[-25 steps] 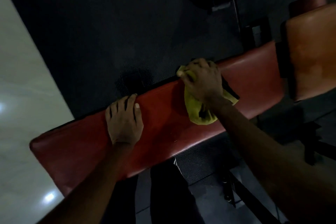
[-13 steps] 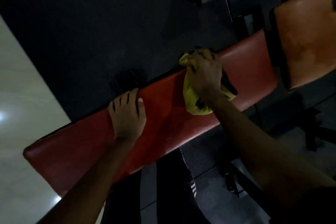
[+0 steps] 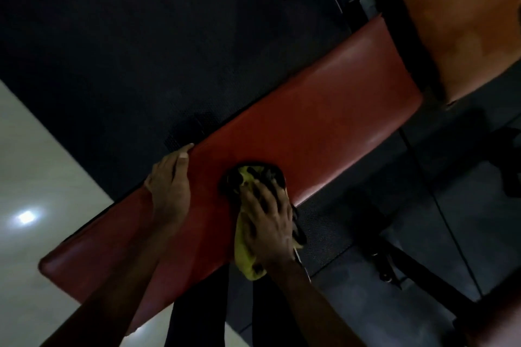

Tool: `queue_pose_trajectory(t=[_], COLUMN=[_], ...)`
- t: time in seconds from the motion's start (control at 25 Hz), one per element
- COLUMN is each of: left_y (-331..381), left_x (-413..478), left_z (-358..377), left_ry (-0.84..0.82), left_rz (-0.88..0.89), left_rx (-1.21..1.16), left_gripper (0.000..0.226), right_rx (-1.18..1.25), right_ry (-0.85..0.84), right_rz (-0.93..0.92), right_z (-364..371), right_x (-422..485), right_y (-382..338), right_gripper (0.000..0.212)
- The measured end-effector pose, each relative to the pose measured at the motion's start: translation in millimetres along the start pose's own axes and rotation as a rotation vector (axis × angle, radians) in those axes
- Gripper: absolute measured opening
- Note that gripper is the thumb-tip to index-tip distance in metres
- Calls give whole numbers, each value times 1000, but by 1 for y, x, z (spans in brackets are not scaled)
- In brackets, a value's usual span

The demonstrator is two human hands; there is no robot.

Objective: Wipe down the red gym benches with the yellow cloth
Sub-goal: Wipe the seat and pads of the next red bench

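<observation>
At lower centre of the frame, the right hand (image 3: 267, 222), fingers spread, pressed the yellow cloth (image 3: 244, 258) on the red bench (image 3: 324, 121) near its front edge. The left hand (image 3: 169, 186) braced flat, fingers together. The overhanging cloth could slide off under a loose press.

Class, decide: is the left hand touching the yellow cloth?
Apart. The head view shows bare red bench between the left hand, resting at the far edge, and the cloth under the right hand.

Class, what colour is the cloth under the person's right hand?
The cloth is yellow, clearest in the head view.
</observation>
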State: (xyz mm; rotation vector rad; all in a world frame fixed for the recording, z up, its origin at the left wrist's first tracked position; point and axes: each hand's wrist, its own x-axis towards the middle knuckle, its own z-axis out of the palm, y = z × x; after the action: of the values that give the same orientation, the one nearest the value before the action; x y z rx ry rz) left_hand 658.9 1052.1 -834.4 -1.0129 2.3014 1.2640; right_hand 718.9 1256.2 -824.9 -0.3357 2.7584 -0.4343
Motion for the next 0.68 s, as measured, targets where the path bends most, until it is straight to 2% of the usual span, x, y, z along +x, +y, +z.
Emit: queue_pose_trajectory(t=[0.08,0.2,0.36,0.48,0.6,0.68], left_y=[4,20,68,107,116,114], left_x=[3,8,32,58,71,70], left_z=[2,16,58,85,97,97], left_ry=[-14,-30,-155,-182,-179,-129], left_rz=[5,191,387,498,612,669], left_rx=[131,329,382,408,478,481], left_gripper=[46,45,48,52,59,58], right_rx=[-32,93,230,389,533,546], right_ry=[48,213,304,329,449,522], right_rz=[61,427,661,746,793,827], right_z=[-8,-29,-16,2,-3,-17], right_x=[14,41,31,11,20,36], right_y=[23,55,25,-2,24,57], right_gripper=[61,59,55,54,56,58])
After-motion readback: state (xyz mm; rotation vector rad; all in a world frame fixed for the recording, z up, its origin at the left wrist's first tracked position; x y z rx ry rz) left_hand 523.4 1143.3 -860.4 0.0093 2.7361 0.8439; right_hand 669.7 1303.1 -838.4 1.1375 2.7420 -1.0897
